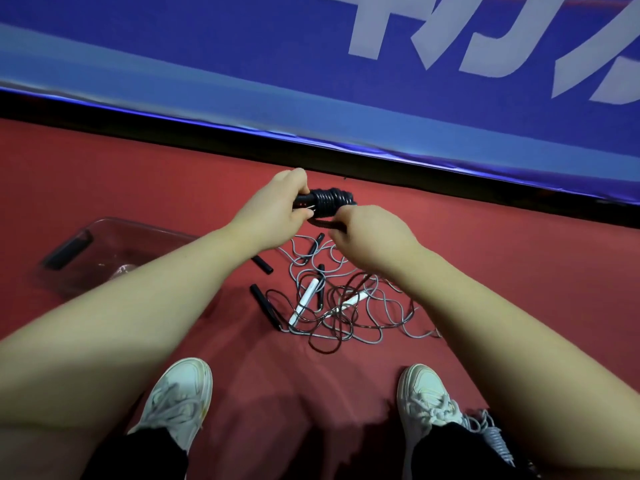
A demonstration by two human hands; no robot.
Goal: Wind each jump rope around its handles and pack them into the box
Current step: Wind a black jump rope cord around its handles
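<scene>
The left hand (280, 207) has its fingers curled round one end of a black jump rope (329, 202), holding it up above the floor. The cord is already coiled in tight turns round the paired handles. The right hand (370, 233) is just beside the bundle, on its lower right. Its fingers pinch the loose stretch of black cord that leads off the coil.

Below the hands, on the red floor (485, 271), lies a tangle of ropes (346, 306), grey and dark cords looped through one another. Two white handles (306, 297) and several black handles (263, 301) lie among the loops.

To the left of the tangle stands the clear box (138, 233) (its near side is hidden behind the left forearm). What it holds cannot be made out.

Nearer the camera are two white shoes (180, 400). A wound grey rope (495, 438) lies just beside the right one. A blue banner (207, 46) with white lettering runs along the far edge of the floor.
</scene>
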